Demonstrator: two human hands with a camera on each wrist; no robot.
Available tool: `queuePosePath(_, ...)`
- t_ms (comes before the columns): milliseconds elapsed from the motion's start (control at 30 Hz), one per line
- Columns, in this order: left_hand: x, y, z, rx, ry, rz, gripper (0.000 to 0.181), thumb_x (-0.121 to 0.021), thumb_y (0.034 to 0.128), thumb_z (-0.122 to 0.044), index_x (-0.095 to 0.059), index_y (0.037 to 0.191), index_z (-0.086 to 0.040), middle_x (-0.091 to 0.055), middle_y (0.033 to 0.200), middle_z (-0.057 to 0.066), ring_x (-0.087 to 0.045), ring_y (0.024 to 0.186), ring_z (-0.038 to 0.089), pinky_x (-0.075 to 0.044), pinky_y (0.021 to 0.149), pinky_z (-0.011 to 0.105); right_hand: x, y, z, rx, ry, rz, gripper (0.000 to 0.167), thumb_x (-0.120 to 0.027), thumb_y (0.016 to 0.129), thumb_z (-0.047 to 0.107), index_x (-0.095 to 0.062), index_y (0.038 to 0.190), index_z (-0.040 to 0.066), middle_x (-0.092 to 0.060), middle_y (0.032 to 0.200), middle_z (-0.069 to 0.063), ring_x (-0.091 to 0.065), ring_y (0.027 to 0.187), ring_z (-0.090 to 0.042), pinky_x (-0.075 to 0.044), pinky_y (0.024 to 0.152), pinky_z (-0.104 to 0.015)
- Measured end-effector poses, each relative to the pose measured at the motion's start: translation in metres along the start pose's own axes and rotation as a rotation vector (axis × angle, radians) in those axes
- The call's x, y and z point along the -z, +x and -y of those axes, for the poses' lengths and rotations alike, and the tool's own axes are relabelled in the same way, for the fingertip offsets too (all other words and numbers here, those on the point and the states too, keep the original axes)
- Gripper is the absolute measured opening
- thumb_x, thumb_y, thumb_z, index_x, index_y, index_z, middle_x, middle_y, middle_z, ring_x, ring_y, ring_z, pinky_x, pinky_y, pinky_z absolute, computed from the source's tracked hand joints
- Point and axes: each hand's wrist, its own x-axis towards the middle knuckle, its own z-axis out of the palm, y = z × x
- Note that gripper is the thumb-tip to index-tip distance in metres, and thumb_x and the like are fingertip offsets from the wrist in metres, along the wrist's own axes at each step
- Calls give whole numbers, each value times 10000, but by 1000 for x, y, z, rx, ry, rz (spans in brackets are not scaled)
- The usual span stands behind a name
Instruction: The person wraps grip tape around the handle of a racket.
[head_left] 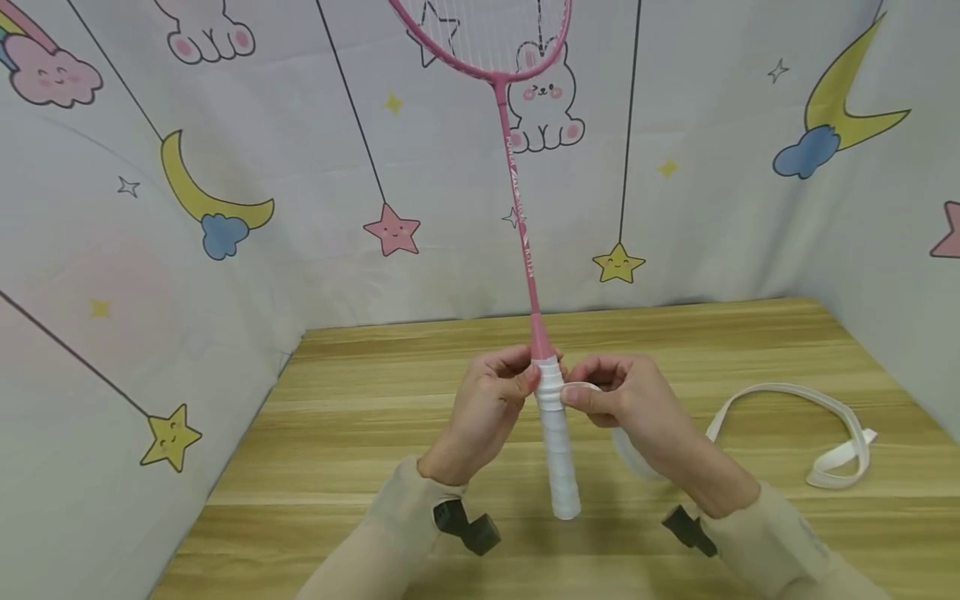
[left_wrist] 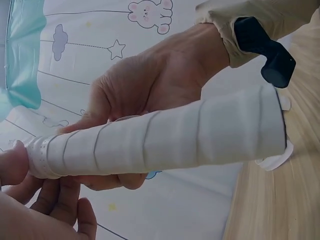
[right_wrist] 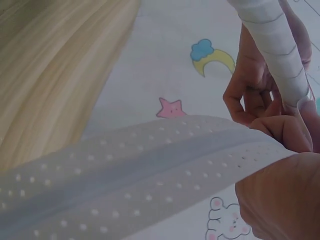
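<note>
A pink badminton racket (head_left: 517, 208) stands nearly upright in the head view, its handle (head_left: 558, 467) pointing down and wrapped in overlapping white turns. My left hand (head_left: 476, 417) grips the top of the handle just below the pink cone, thumb lying on the wrap. To the right, my right hand (head_left: 645, 412) pinches a white overgrip tape (right_wrist: 150, 150) against the handle between thumb and finger. Small holes dot both sides of the tape in the right wrist view, with a raised band along its middle. The left wrist view shows the handle's butt end (left_wrist: 272, 120) wrapped too.
The tape's loose length (head_left: 858, 454) curls across the wooden table (head_left: 360, 467) on the right. A white cloth backdrop (head_left: 450, 167) printed with stars, moons and rabbits stands behind and at both sides. Each sleeve carries a dark wrist mount (head_left: 467, 527).
</note>
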Motion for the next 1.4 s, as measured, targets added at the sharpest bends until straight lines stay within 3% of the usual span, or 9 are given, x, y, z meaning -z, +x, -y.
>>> queuePosePath(167,0,1,-1,14,-11,11,376,-536,1088,-24,-611,1373,210,-777,1086,-72,-619,1155,122,-461,1122,334,3,3,-4,24,101,83,86,-764,1018,106,-800,1016,185,-714,850,120,-426,662,-59,-276,579,-243)
queuePosePath(267,1,0,0,16,-57,51,351,-656,1063,-180,-741,1286,78,-799,1084,-76,-610,1222,128,-408,1173,368,5,5,-9,87,151,184,174,-718,1048,95,-832,1069,224,-683,827,134,-319,609,-112,-184,559,-300)
queuePosePath(400,3,-1,2,35,-108,130,369,-782,898,-463,-809,1136,-181,-824,1011,-117,-611,1172,104,-431,1041,331,9,8,-14,158,220,374,222,-634,1101,103,-823,1119,218,-583,782,120,-238,608,-183,-123,539,-341)
queuePosePath(533,4,-2,2,47,-115,185,426,-783,843,-554,-790,1130,-239,-829,1009,-146,-621,1131,71,-435,900,298,9,8,-15,182,253,457,231,-604,1118,112,-816,1114,204,-551,771,113,-225,609,-190,-106,534,-351)
queuePosePath(700,8,-1,4,28,-120,243,472,-740,912,-529,-773,1225,-177,-820,1093,-146,-636,1159,64,-455,931,279,5,3,-13,196,197,327,222,-702,1064,114,-863,1072,267,-637,782,155,-310,615,-121,-179,536,-291)
queuePosePath(867,10,1,4,-23,-50,258,710,-670,1061,-398,-536,1488,153,-778,1216,-157,-659,1215,46,-501,1071,251,4,-1,-10,204,78,146,245,-787,1000,103,-872,1090,315,-753,881,171,-483,722,-12,-389,602,-192)
queuePosePath(967,9,0,0,-39,7,194,570,-581,1139,-203,-446,1523,197,-741,1227,-153,-649,1210,59,-514,1100,265,3,-2,-8,203,-3,58,218,-796,985,72,-856,1184,137,-800,941,175,-609,820,-7,-518,691,-199)
queuePosePath(1100,4,-1,-2,-32,28,61,417,-534,1108,-74,-545,1471,130,-694,1195,-111,-626,1147,100,-547,1017,265,1,-3,-7,173,-69,-17,358,-801,981,63,-731,1291,-103,-843,1058,133,-734,976,-42,-618,841,-261)
queuePosePath(1400,-8,-6,2,-95,256,-110,395,-850,951,-91,-709,1298,34,-746,1178,65,-703,1047,133,-618,926,257,-2,-4,-4,173,-120,-102,355,-805,981,67,-740,1289,-99,-840,1049,142,-730,958,-11,-607,819,-250)
